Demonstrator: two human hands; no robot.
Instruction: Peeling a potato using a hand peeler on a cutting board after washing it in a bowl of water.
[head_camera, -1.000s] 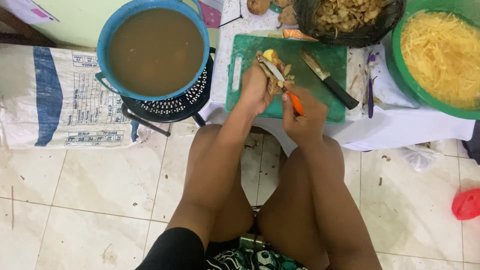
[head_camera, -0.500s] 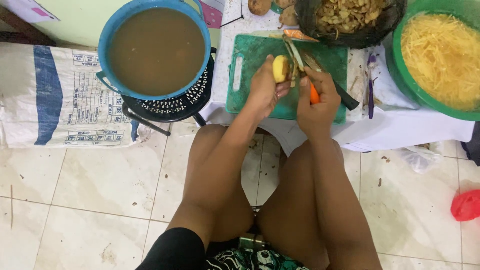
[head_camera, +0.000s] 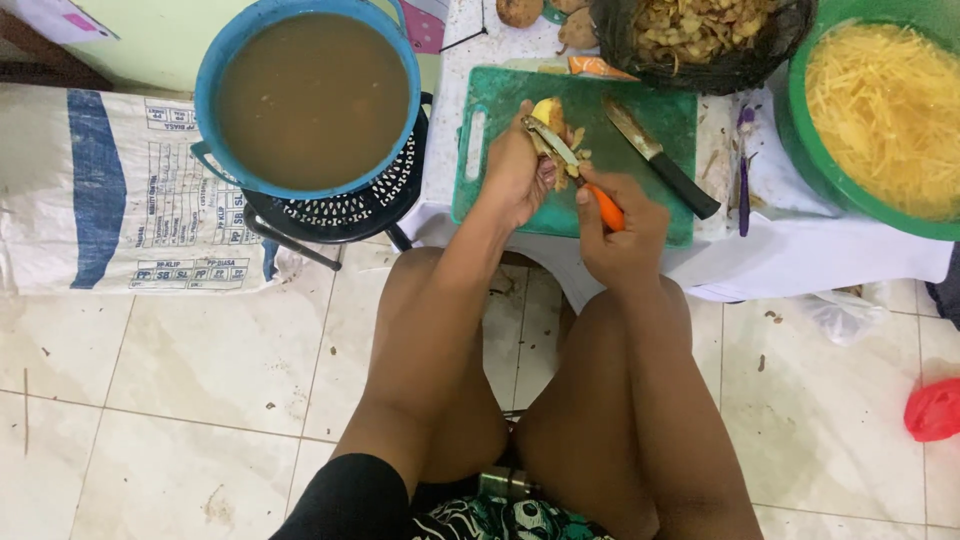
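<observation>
The half-peeled potato sat above the green cutting board, upper centre of the frame, gripped in the left hand. The right hand clasped an orange-handled peeler against it. Short strokes away from the holding fingers, turning the potato steadily, would have suited; a black-handled knife lay just right.

Pale tiled floor, white-clothed low table
</observation>
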